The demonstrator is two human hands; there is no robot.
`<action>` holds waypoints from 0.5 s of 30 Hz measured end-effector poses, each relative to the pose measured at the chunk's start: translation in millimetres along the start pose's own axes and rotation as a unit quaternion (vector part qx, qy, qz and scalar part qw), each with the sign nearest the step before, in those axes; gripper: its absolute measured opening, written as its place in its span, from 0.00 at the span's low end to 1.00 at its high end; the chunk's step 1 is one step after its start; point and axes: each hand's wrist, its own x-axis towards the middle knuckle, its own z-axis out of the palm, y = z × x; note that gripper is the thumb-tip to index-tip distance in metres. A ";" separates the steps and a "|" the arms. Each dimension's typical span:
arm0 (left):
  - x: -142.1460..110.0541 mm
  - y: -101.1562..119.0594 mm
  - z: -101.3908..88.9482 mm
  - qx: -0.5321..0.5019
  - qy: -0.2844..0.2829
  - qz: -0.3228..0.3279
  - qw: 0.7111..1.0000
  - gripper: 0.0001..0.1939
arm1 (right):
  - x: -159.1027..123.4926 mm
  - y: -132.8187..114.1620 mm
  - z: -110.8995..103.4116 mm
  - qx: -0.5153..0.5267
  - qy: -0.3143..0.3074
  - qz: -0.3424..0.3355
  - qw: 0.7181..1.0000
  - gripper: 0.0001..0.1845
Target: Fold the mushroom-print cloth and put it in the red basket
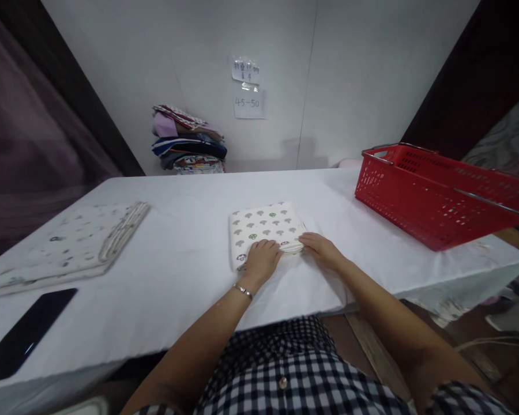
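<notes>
A folded white cloth with a mushroom print [263, 225] lies in the middle of the white table [185, 253]. My left hand [262, 259] rests on its near edge with the fingers curled over the fabric. At the cloth's near right corner, my right hand [322, 248] pinches the stacked layers with its fingers together. A silver bracelet sits on my left wrist.
A red plastic basket [436, 196] stands at the right end of the table. A folded pile of patterned white cloth [73, 242] lies at the left, with a dark phone [26, 331] near the front left edge. Folded clothes [188, 141] are stacked against the back wall.
</notes>
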 end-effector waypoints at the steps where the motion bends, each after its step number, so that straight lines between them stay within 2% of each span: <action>1: 0.6 0.1 0.5 0.002 -0.002 -0.001 1.000 0.10 | 0.6 0.6 -1.1 0.002 -0.007 -0.003 1.000 0.17; 7: -0.9 -0.4 3.8 0.000 0.013 0.000 1.000 0.10 | 6.4 -3.3 -5.8 0.009 -0.013 -0.040 0.999 0.17; 15: -1.5 1.9 3.3 -0.005 0.018 -0.017 1.000 0.10 | 4.4 -2.2 -4.2 -0.016 -0.021 -0.041 0.999 0.15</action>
